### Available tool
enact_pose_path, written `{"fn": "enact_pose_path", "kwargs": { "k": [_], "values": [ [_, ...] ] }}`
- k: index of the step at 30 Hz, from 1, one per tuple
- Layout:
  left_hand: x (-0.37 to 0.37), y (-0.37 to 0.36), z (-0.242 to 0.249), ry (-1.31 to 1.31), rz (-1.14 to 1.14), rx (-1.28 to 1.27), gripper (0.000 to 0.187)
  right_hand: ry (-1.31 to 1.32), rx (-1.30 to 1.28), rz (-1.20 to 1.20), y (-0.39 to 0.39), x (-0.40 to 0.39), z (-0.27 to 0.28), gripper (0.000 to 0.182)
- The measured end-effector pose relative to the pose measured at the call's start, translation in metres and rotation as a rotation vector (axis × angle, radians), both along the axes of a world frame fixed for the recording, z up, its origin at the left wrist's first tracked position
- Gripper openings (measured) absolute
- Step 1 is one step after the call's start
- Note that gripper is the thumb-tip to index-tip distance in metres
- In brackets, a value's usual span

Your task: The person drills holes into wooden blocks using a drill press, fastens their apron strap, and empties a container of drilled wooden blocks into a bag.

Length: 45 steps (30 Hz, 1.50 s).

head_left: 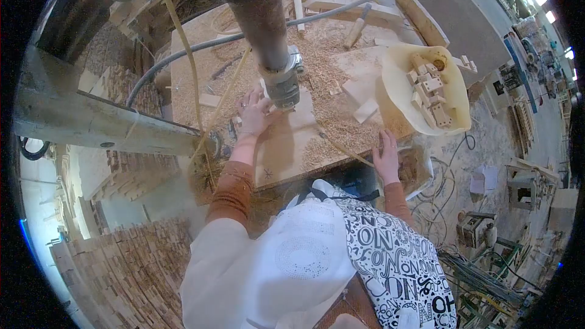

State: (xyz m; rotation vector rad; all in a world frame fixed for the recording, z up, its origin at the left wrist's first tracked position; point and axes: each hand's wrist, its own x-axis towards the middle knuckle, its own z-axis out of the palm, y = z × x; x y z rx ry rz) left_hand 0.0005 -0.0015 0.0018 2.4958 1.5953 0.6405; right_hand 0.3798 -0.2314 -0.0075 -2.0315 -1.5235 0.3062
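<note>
The left hand (253,113) presses fingers on a small wood piece (286,109) under the drill (281,82). The right hand (386,158) lies open, flat on the tabletop (286,146) edge, holding nothing.

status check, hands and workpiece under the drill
Left hand on the wood piece under the drill head. Right hand flat at the bench edge. Shavings all round the piece.

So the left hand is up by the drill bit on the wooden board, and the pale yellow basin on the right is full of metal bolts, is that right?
Not quite. In the head view the pale yellow plastic basin holds small wooden blocks, not metal bolts. The rest stands: the left hand is on the flat wooden board beside the drill's metal chuck.
</note>
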Motion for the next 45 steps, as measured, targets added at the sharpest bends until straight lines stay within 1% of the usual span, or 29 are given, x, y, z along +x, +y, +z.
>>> {"fn": "enact_pose_path", "kwargs": {
  "k": [1,5,8,10,11,13,15,17,19,20,22,24,26,27,29,30,31,32,33,35,36,38,39,40,42,44,45],
  "values": [
    [0.001,0.0,0.0,-0.039,0.0,0.034,0.039,-0.002,0.007,0.0,0.0,-0.001,0.0,0.06],
    [0.001,-0.002,0.0,-0.008,0.014,-0.006,0.041,0.06,-0.005,-0.012,-0.001,-0.001,-0.001,0.06],
    [0.002,0.001,-0.004,0.034,0.01,-0.009,0.044,-0.01,0.02,-0.008,-0.001,0.002,-0.004,0.062],
    [0.002,0.001,-0.005,0.03,0.006,-0.094,0.047,0.001,0.023,0.002,-0.002,0.003,-0.004,0.061],
    [0.003,-0.002,-0.004,0.047,0.005,-0.033,0.047,-0.001,0.041,-0.024,-0.002,0.005,-0.003,0.061],
    [0.001,0.0,-0.022,0.066,0.0,-0.097,0.047,0.008,0.017,-0.005,-0.003,0.003,0.003,0.059],
    [0.002,-0.009,-0.05,-0.228,-0.05,-0.289,0.045,-0.017,0.045,-0.03,-0.004,0.001,0.0,0.059],
    [0.032,-0.052,0.04,0.094,-0.205,-0.136,0.043,-0.049,0.069,-0.069,-0.006,0.002,0.001,0.059],
    [0.061,-0.081,0.07,0.165,-0.31,-0.236,0.045,-0.009,0.052,-0.065,-0.008,0.0,0.005,0.059],
    [0.081,-0.083,0.081,0.167,-0.335,-0.226,0.045,-0.011,0.06,-0.09,-0.007,0.001,0.006,0.059],
    [0.12,-0.083,0.094,0.04,-0.432,-0.383,0.045,0.0,0.07,-0.08,-0.007,-0.002,0.002,0.06],
    [0.169,-0.07,0.107,-0.317,-0.566,-0.104,0.044,-0.002,0.067,-0.105,-0.006,-0.001,0.003,0.061],
    [0.214,-0.064,0.145,-0.544,-0.455,-0.214,0.044,0.004,0.056,-0.091,-0.008,-0.002,0.005,0.061],
    [0.229,-0.05,0.144,-0.544,-0.465,-0.218,0.044,0.004,0.055,-0.102,-0.011,-0.005,0.001,0.061],
    [0.255,-0.016,0.122,-0.481,-0.607,-0.073,0.049,-0.063,0.007,-0.119,-0.01,-0.002,-0.006,0.061],
    [0.262,-0.002,0.103,-0.491,-0.624,-0.064,0.049,-0.077,0.016,-0.133,-0.01,0.0,-0.003,0.061],
    [0.266,0.012,0.079,-0.16,-0.621,-0.133,0.048,-0.064,0.045,-0.12,-0.01,-0.002,0.003,0.06],
    [0.27,0.019,0.065,0.173,-0.602,-0.195,0.049,-0.052,0.075,-0.106,-0.011,-0.004,0.006,0.059],
    [0.273,0.018,0.06,0.167,-0.613,-0.183,0.049,-0.076,0.08,-0.112,-0.011,-0.005,0.006,0.058],
    [0.278,0.014,0.055,0.585,-0.575,-0.279,0.047,-0.097,0.085,-0.118,-0.011,-0.004,0.002,0.058],
    [0.282,0.013,0.062,0.577,-0.583,-0.263,0.047,-0.106,0.079,-0.114,-0.011,-0.004,0.001,0.057],
    [0.286,0.008,0.079,0.72,-0.576,-0.301,0.045,-0.12,0.067,-0.111,-0.011,-0.003,-0.001,0.056],
    [0.287,0.009,0.077,0.713,-0.58,-0.289,0.045,-0.12,0.054,-0.101,-0.011,-0.002,-0.004,0.055],
    [0.286,0.013,0.071,0.684,-0.595,-0.291,0.042,-0.119,0.043,-0.091,-0.01,-0.003,-0.006,0.054],
    [0.281,0.022,0.056,0.657,-0.608,-0.285,0.043,-0.122,0.051,-0.086,-0.009,-0.001,-0.006,0.053],
    [0.274,0.029,0.045,0.503,-0.605,-0.156,0.043,-0.148,0.031,-0.067,-0.01,-0.002,-0.002,0.053],
    [0.273,0.025,0.054,0.504,-0.603,-0.156,0.043,-0.147,0.032,-0.065,-0.011,-0.002,0.002,0.053]
  ]
}}
